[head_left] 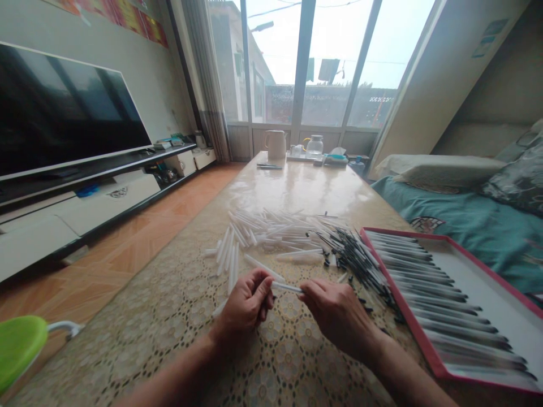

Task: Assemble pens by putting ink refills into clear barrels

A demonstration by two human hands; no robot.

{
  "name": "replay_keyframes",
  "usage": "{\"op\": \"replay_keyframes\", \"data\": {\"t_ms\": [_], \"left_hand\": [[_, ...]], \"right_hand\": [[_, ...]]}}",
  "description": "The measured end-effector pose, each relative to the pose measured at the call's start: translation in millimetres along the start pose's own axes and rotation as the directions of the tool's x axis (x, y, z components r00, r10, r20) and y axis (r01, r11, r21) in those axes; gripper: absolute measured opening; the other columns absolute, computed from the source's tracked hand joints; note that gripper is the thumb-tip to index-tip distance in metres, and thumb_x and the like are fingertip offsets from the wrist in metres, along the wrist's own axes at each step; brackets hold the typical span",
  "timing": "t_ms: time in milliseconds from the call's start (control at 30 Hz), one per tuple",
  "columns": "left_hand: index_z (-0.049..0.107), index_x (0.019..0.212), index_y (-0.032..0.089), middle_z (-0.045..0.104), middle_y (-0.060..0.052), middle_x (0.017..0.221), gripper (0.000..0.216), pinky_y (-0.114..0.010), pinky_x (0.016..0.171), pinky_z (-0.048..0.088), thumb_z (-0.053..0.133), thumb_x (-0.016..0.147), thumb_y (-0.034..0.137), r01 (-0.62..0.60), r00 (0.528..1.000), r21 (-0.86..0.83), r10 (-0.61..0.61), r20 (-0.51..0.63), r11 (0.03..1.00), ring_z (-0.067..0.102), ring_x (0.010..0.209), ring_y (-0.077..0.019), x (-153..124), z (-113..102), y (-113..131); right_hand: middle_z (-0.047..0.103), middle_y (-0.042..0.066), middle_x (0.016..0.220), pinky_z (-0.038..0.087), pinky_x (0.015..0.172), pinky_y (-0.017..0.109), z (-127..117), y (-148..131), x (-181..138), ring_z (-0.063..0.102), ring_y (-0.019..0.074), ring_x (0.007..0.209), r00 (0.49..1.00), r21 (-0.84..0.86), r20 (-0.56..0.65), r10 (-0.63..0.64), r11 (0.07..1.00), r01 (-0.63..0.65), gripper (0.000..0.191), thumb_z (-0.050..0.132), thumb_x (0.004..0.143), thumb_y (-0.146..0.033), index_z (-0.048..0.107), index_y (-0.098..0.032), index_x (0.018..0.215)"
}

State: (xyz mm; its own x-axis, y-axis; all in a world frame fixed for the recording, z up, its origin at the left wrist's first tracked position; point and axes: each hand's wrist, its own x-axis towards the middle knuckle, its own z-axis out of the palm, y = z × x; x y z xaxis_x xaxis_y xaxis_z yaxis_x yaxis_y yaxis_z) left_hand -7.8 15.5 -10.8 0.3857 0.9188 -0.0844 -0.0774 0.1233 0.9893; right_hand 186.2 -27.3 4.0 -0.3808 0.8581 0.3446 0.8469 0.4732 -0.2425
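A slim whitish pen (pixel 287 287) is stretched between my two hands above the table. My left hand (pixel 250 297) pinches its left end between thumb and fingers, while my right hand (pixel 333 311) grips the right end, hiding the tip. A small dark piece shows at my left fingers, too little to make out. Just beyond my hands lies a pile of white pen barrels (pixel 271 230). To the right of them are a heap of thin black refills (pixel 356 257) and several small black plugs (pixel 326 263).
A red-rimmed box (pixel 487 265) at the right holds a row of pens (pixel 441 294). The long table (pixel 169 328) has a patterned cover. At its far end stand a beige jug (pixel 276 144), a glass pitcher (pixel 314 147) and a tissue pack (pixel 336 158). A green stool (pixel 21 345) is at left.
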Motion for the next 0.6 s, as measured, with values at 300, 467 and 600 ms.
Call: {"op": "replay_keyframes", "data": {"t_ms": [300, 467, 600], "left_hand": [[0.049, 0.077, 0.019, 0.041, 0.009, 0.049, 0.029, -0.016, 0.035, 0.023, 0.053, 0.083, 0.047, -0.102, 0.995, 0.065, 0.102, 0.0, 0.993, 0.029, 0.036, -0.0034, -10.6, 6.2, 0.0], [0.052, 0.086, 0.017, 0.049, 0.006, 0.053, 0.032, -0.016, 0.035, 0.026, 0.053, 0.082, 0.049, -0.078, 0.997, 0.058, 0.078, 0.004, 0.995, 0.036, 0.036, -0.0044, -5.7, 5.0, -1.6], [0.041, 0.12, 0.016, 0.056, 0.005, 0.058, 0.059, -0.017, 0.034, 0.031, 0.056, 0.078, 0.053, -0.075, 0.997, 0.05, 0.076, -0.028, 0.996, 0.044, 0.037, -0.0066, 2.5, 0.4, -5.6]], "right_hand": [[0.049, -0.004, 0.056, 0.034, 0.053, 0.021, -6.7, -0.6, 2.6, 0.044, 0.0093, 0.054, 0.964, 0.562, 0.212, 0.163, 0.786, -0.257, 0.035, 0.043, 0.091, -0.036, 0.063, -0.017, 0.07], [0.043, -0.005, 0.049, 0.028, 0.043, 0.019, -4.5, 8.0, 5.7, 0.036, 0.0078, 0.045, 0.951, 0.688, 0.28, 0.133, 0.663, -0.295, 0.036, 0.045, 0.089, -0.04, 0.067, -0.017, 0.072], [0.056, -0.001, 0.059, 0.037, 0.051, 0.022, -12.5, 27.9, 6.1, 0.049, 0.0112, 0.054, 0.97, 0.491, 0.076, 0.232, 0.838, -0.239, 0.032, 0.046, 0.088, -0.037, 0.067, -0.017, 0.075]]}}
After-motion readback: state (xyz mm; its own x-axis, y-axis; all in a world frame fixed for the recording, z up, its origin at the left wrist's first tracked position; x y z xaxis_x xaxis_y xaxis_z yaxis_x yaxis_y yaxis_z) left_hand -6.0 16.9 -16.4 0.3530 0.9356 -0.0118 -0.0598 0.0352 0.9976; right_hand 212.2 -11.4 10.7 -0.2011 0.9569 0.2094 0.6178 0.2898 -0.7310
